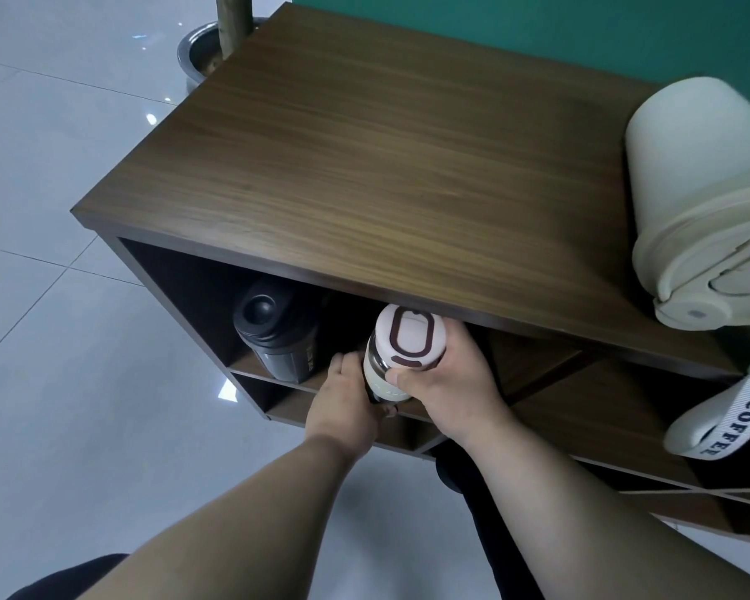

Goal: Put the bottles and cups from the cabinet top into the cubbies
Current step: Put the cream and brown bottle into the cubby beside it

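Note:
A white bottle (401, 348) with a brown ring on its lid stands at the front of the upper left cubby (183, 292), just under the cabinet top (386, 158). My left hand (347, 404) wraps its lower body and my right hand (455, 383) grips it just below the lid. A black shaker bottle (278, 335) stands inside the same cubby, to the left. A large cream bottle (702, 210) stands on the cabinet top at the far right.
A white strap printed COFFEE (728, 426) hangs at the right edge, over a white cup-like shape that is partly cut off. Lower cubbies (286, 404) show below the shelf. A metal pot (204, 54) with a trunk stands behind the cabinet on the tiled floor (61, 383).

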Demonstrator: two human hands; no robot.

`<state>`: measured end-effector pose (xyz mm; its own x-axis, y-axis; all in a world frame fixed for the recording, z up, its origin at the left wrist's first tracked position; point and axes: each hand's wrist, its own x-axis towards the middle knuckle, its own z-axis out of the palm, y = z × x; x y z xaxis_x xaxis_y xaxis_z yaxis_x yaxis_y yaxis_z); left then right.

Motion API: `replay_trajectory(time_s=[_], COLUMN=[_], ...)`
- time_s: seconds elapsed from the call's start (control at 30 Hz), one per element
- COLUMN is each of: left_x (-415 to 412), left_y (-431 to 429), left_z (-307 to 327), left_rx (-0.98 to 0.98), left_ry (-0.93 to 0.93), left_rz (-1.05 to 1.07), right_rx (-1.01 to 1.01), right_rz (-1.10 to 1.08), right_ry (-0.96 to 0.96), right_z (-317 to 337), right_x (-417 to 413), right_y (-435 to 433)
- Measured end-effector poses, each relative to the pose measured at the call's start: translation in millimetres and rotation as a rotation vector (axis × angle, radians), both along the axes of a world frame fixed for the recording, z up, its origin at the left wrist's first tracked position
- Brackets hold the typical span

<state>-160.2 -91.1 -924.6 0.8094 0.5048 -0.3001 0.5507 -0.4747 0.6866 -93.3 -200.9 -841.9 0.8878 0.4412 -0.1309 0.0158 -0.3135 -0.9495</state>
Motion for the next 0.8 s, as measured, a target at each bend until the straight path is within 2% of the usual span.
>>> replay_trajectory(time_s=[0.5, 0.8], left_x=[-0.1, -8.2], left_y=[1.0, 6.1], left_z=[-1.5, 0.3], left_rx=[0.010, -0.117], left_ry=[-0.008, -0.035], left_rz=[-0.028, -0.065], right_rx=[0.055, -0.101], right_rz=[0.009, -0.020], right_ry=[0.123, 0.169], right_z=[0.5, 1.2], right_x=[1.0, -11.0], right_y=[-3.6, -10.9])
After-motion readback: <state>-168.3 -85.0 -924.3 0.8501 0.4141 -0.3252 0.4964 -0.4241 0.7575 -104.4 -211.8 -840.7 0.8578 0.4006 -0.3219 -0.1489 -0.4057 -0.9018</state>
